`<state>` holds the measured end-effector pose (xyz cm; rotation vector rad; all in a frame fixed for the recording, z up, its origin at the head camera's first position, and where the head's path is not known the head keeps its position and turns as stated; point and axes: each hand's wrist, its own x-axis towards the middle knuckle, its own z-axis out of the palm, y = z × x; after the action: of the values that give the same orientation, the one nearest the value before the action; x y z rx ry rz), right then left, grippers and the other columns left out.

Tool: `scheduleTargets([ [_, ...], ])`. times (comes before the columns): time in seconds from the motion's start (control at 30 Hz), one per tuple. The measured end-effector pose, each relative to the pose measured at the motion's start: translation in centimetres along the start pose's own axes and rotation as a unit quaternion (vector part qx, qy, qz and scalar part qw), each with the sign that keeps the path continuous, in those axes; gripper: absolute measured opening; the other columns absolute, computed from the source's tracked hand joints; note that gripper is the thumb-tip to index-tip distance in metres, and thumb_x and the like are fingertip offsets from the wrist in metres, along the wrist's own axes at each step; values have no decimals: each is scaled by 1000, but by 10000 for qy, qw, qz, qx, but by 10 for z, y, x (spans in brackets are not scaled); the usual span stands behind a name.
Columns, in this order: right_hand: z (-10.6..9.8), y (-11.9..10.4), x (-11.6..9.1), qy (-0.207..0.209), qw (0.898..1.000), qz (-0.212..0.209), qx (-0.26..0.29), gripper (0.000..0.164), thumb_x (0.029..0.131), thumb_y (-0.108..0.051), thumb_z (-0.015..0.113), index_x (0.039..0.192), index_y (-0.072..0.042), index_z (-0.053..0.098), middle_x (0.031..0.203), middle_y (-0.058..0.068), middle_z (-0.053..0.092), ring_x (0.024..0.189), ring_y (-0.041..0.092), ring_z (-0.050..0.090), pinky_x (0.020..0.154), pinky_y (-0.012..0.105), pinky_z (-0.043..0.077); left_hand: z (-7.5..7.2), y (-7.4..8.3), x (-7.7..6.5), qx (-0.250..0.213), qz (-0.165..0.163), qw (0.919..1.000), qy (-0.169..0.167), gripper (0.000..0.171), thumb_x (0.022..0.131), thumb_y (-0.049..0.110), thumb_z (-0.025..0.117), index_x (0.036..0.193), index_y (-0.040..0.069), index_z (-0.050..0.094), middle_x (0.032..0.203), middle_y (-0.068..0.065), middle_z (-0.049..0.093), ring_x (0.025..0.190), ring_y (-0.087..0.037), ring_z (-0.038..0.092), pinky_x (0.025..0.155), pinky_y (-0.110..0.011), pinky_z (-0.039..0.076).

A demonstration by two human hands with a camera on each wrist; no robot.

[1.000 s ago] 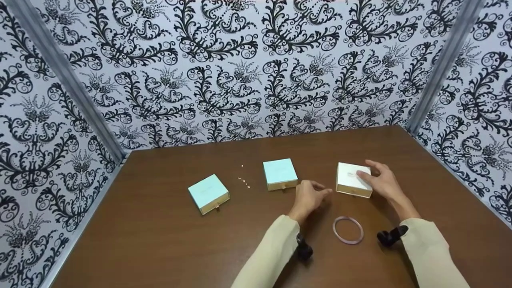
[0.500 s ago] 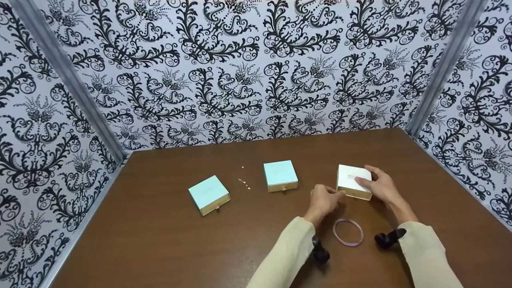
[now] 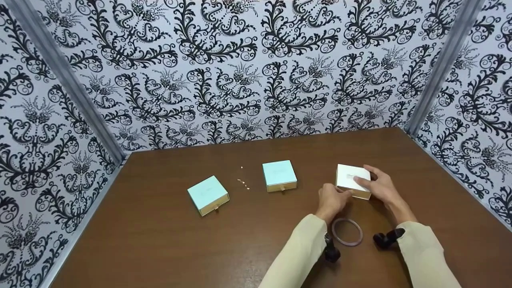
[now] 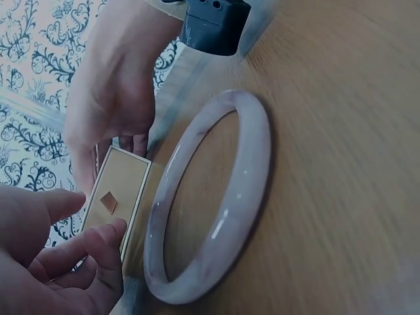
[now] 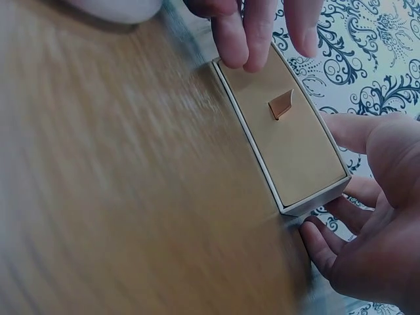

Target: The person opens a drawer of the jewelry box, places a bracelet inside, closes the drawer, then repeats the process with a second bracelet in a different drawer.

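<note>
A white drawer-style gift box (image 3: 347, 173) with a gold front and a small ribbon pull tab (image 4: 109, 203) lies on the table. My right hand (image 3: 382, 187) holds it by its right side, thumb on the lid, fingers at the side and back. At the front of the box is my left hand (image 3: 332, 201); its thumb and fingertips are spread on either side of the tab, apart from it. In the right wrist view, left fingertips (image 5: 256, 56) reach the end of the gold front. Nearer the body lies a pale pink, glossy bangle (image 4: 252, 161).
Two turquoise drawer boxes, a middle one (image 3: 279, 173) and a left one (image 3: 208, 192), sit on the brown table (image 3: 168, 244). Between them lie several tiny pale bits (image 3: 243, 183). A patterned wall (image 3: 224, 80) closes off the back and sides.
My left hand has moved right, from beside the middle turquoise box to the front of the white box. My right hand stays on the white box, which has hardly moved.
</note>
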<state>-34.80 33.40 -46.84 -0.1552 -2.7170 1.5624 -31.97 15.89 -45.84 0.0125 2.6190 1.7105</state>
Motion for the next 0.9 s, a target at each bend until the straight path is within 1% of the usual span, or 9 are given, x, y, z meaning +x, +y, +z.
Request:
scheduleTargets([
  [0.1, 0, 1, 0, 13, 10000, 10, 9, 83, 98, -39, 64, 157, 2, 23, 158, 34, 27, 135, 38, 40, 84, 13, 40, 2, 1, 0, 7, -4, 10000, 46, 28, 80, 23, 85, 65, 2, 76, 68, -1, 71, 66, -9, 54, 60, -20, 47],
  [0.3, 1, 2, 1, 108, 9999, -31, 75, 81, 97, -36, 66, 156, 3, 26, 157, 34, 30, 136, 37, 39, 87, 11, 36, 6, 4, 0, 151, 10, 9998, 113, 30, 77, 28, 88, 61, 8, 74, 62, 1, 69, 62, -8, 55, 59, -21, 46],
  [0.5, 2, 1, 2, 102, 9998, -43, 169, 81, 97, -36, 66, 156, 2, 26, 157, 33, 30, 140, 39, 38, 86, 8, 35, 6, 4, 1, 439, -163, 9987, 206, 33, 77, 30, 88, 59, 10, 69, 63, 3, 64, 64, -12, 52, 60, -25, 43],
  [0.63, 1, 2, 2, 82, 9999, 26, 121, 82, 97, -38, 66, 157, 1, 26, 158, 32, 29, 142, 39, 36, 94, 16, 38, 7, 3, 3, 594, -257, 9976, 225, 34, 77, 31, 88, 58, 11, 67, 64, 3, 62, 62, -14, 51, 58, -28, 42],
  [0.7, 1, 2, 2, 94, 9999, 36, 137, 82, 97, -37, 66, 157, 1, 26, 159, 32, 28, 142, 40, 35, 103, 26, 39, 8, 3, 3, 656, -264, 9972, 245, 34, 76, 32, 88, 59, 12, 67, 64, 2, 63, 63, -14, 52, 59, -30, 43],
  [0.77, 2, 2, 2, 114, 9997, 40, 194, 81, 97, -35, 67, 157, 1, 26, 159, 32, 27, 143, 39, 34, 111, 37, 36, 10, 4, 4, 716, -243, 9968, 268, 33, 76, 32, 88, 59, 13, 67, 65, 2, 65, 63, -14, 54, 61, -31, 45],
  [0.83, 2, 1, 1, 118, 9997, 35, 229, 81, 96, -35, 67, 156, 2, 26, 160, 32, 26, 142, 40, 33, 114, 43, 33, 13, 5, 5, 792, -217, 9961, 335, 31, 75, 31, 88, 60, 14, 69, 67, 3, 67, 65, -14, 58, 63, -32, 48],
  [0.87, 1, 1, 1, 116, 9997, 24, 199, 81, 96, -35, 67, 156, 1, 26, 160, 32, 25, 142, 40, 34, 114, 43, 34, 14, 5, 5, 843, -200, 9956, 363, 30, 75, 31, 89, 60, 14, 70, 67, 3, 69, 67, -14, 60, 64, -32, 49],
  [0.9, 0, 0, 1, 119, 9998, 11, 182, 82, 96, -36, 67, 156, 1, 26, 160, 32, 26, 141, 40, 35, 111, 38, 37, 14, 6, 5, 886, -186, 9952, 380, 29, 75, 30, 89, 59, 14, 70, 68, 3, 70, 67, -15, 62, 64, -33, 50],
])
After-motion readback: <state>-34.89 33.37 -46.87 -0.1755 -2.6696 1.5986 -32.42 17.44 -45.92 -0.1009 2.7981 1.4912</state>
